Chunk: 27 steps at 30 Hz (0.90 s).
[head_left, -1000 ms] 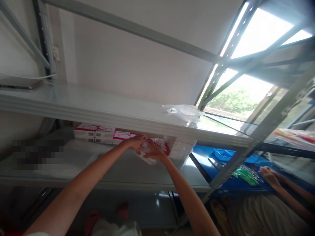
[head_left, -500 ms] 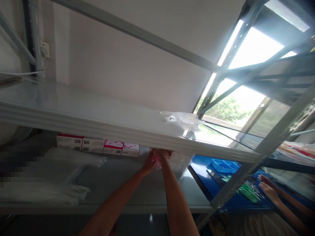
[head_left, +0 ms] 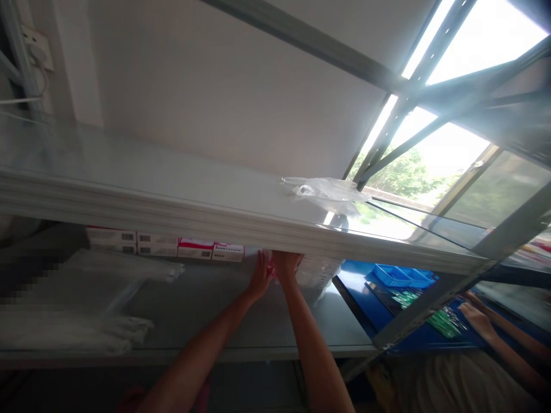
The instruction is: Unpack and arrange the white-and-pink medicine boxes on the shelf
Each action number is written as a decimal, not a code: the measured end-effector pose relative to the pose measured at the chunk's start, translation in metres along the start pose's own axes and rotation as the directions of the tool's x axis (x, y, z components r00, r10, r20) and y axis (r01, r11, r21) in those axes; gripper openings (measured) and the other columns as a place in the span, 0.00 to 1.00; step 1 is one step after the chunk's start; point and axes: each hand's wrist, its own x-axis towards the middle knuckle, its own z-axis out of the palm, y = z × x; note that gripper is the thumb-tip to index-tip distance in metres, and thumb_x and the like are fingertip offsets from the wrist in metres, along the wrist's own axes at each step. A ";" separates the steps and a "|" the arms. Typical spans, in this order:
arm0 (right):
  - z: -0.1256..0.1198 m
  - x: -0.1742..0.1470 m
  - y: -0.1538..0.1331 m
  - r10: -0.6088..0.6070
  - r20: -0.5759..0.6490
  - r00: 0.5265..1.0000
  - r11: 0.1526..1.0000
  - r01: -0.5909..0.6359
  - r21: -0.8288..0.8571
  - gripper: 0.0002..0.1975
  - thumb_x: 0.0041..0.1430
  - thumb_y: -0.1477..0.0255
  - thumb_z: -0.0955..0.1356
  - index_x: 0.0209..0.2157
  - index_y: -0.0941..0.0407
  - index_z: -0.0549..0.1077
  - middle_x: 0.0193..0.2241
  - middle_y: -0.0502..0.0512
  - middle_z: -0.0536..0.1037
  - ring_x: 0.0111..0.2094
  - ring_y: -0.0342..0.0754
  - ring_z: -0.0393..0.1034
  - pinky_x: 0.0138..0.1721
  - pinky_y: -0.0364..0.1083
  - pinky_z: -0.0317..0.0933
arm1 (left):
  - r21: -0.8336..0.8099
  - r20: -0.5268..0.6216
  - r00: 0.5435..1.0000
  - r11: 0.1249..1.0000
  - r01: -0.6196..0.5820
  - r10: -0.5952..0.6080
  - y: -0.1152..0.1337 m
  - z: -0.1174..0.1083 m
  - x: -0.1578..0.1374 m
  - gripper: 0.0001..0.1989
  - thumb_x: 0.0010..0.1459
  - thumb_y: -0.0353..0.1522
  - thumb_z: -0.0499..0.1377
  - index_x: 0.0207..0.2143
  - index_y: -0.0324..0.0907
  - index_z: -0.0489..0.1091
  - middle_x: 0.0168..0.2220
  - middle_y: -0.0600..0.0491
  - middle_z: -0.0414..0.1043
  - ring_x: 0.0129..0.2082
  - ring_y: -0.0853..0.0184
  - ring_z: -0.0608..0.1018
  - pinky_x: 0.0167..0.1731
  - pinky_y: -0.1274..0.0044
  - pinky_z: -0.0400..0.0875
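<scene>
Both your arms reach to twelve o'clock, under the upper shelf [head_left: 181, 212]. Your left hand [head_left: 260, 276] lies flat with fingers together against the red-and-white package [head_left: 271, 265], bracing it; your right hand [head_left: 285, 264] meets it from the other side, its grip hidden by the shelf edge. At ten o'clock stands a row of boxes [head_left: 196, 249].
</scene>
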 end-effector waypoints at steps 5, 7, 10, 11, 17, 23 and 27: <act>0.005 -0.083 0.050 0.167 -0.334 0.928 0.985 -0.141 0.100 0.22 0.62 0.65 0.52 0.51 0.56 0.65 0.47 0.65 0.71 0.50 0.59 0.62 0.47 0.55 0.53 | 0.165 -0.164 0.986 0.986 -0.001 0.029 -0.010 0.004 -0.026 0.27 0.65 0.36 0.40 0.65 0.44 0.37 0.67 0.48 0.33 0.66 0.63 0.41 0.63 0.64 0.39; 0.022 -0.105 0.069 0.212 -0.249 0.945 0.972 -0.178 0.155 0.23 0.61 0.68 0.51 0.53 0.57 0.64 0.47 0.65 0.71 0.50 0.59 0.62 0.46 0.55 0.54 | 0.213 -0.113 0.988 0.974 -0.079 0.105 -0.012 0.007 -0.033 0.27 0.64 0.37 0.42 0.64 0.42 0.42 0.66 0.46 0.36 0.65 0.61 0.43 0.63 0.63 0.40; 0.050 -0.115 0.083 0.222 -0.109 0.969 0.968 -0.206 0.140 0.29 0.56 0.73 0.52 0.60 0.62 0.56 0.52 0.70 0.66 0.53 0.61 0.58 0.48 0.58 0.54 | 0.273 0.036 0.992 0.954 -0.123 0.117 -0.016 0.012 -0.040 0.32 0.61 0.38 0.48 0.64 0.38 0.42 0.66 0.41 0.37 0.65 0.56 0.42 0.62 0.60 0.41; 0.057 -0.115 0.085 0.209 -0.073 0.975 0.972 -0.199 0.124 0.31 0.54 0.74 0.53 0.61 0.62 0.52 0.54 0.70 0.63 0.56 0.61 0.56 0.49 0.58 0.53 | 0.286 0.066 0.992 0.950 -0.123 0.108 -0.018 0.013 -0.041 0.34 0.59 0.36 0.49 0.64 0.37 0.41 0.66 0.40 0.36 0.65 0.56 0.41 0.62 0.59 0.41; 0.071 -0.112 0.085 0.147 0.024 0.989 0.988 -0.148 0.044 0.35 0.54 0.74 0.53 0.64 0.59 0.43 0.62 0.60 0.52 0.63 0.54 0.44 0.56 0.57 0.49 | 0.333 0.075 0.991 0.934 -0.131 0.112 -0.020 0.017 -0.039 0.35 0.58 0.32 0.49 0.65 0.42 0.37 0.67 0.48 0.34 0.65 0.57 0.38 0.62 0.60 0.40; 0.073 -0.115 0.088 0.145 0.008 0.989 0.989 -0.145 0.018 0.33 0.54 0.76 0.52 0.64 0.59 0.47 0.63 0.58 0.52 0.63 0.51 0.42 0.58 0.54 0.47 | 0.355 0.125 0.989 0.927 -0.119 0.079 -0.021 0.017 -0.034 0.37 0.55 0.29 0.49 0.65 0.41 0.37 0.67 0.49 0.32 0.66 0.60 0.39 0.62 0.61 0.40; 0.073 -0.116 0.089 0.141 0.034 0.989 0.990 -0.142 0.011 0.33 0.54 0.75 0.53 0.63 0.60 0.50 0.63 0.58 0.51 0.63 0.54 0.43 0.58 0.55 0.47 | 0.378 0.145 0.988 0.920 -0.104 0.052 -0.017 0.015 -0.034 0.39 0.52 0.27 0.50 0.65 0.36 0.36 0.67 0.47 0.30 0.66 0.60 0.36 0.62 0.61 0.38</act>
